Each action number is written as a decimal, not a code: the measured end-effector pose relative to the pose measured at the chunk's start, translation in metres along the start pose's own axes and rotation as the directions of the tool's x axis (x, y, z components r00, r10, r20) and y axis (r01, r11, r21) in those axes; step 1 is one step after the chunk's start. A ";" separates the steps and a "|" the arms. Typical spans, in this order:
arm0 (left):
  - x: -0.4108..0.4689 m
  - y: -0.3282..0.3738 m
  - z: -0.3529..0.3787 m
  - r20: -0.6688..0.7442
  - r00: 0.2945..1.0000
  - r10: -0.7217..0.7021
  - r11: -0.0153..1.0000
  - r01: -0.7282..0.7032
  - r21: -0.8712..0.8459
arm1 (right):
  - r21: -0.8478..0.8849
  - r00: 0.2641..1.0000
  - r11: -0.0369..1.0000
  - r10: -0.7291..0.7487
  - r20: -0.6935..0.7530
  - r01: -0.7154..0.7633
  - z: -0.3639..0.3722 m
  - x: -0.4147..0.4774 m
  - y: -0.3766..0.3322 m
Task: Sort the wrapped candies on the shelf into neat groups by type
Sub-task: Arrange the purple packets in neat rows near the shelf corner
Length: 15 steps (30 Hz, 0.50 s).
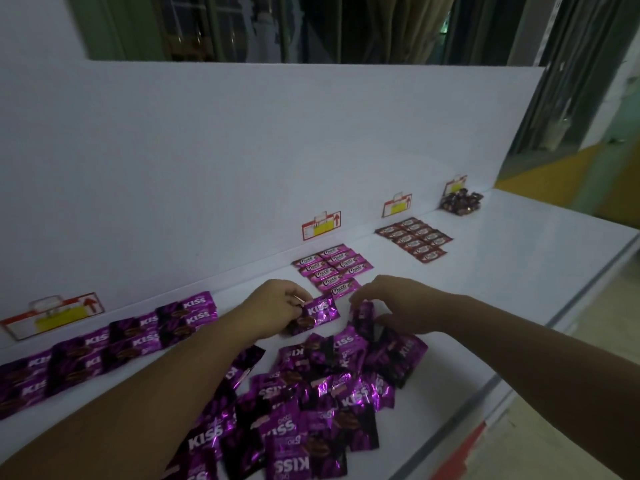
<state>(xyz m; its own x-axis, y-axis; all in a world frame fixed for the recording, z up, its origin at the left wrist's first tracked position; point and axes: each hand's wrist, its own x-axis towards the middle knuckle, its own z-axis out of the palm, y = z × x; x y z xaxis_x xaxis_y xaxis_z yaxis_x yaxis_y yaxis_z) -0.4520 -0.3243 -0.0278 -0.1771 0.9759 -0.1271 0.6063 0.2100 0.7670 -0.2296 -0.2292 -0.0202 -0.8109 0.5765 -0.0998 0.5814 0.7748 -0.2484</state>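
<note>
A loose heap of purple KISS candies [311, 403] covers the white shelf [485, 289] in front of me. At the heap's far edge my left hand [273, 303] pinches one purple KISS packet [320, 311]. Just to the right, my right hand [398, 303] grips another purple packet [363, 315] held on edge. A tidy row of KISS packets [104, 348] lies to the left along the back wall. Behind the hands sits a neat group of pink Choco bars [334, 268]. Farther right lie a block of dark red packets [415, 239] and a small pile of dark candies [460, 202].
Price tags [320, 225] with red arrows hang on the white back wall behind each group. The shelf's front edge [519, 382] runs diagonally on the right, with floor beyond. A window opening lies above the wall.
</note>
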 end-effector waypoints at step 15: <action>-0.009 -0.020 -0.016 0.063 0.998 -0.021 0.995 0.027 -0.092 | 0.096 0.995 0.995 -0.029 -0.092 0.038 -0.016 0.012 0.007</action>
<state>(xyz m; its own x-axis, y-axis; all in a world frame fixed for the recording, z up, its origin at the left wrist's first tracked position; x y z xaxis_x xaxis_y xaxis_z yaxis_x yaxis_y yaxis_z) -0.4748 -0.3384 -0.0325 -0.1406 0.9731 -0.1824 0.5273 0.2295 0.8181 -0.2347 -0.2126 -0.0076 -0.8182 0.5749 -0.0034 0.5410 0.7679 -0.3430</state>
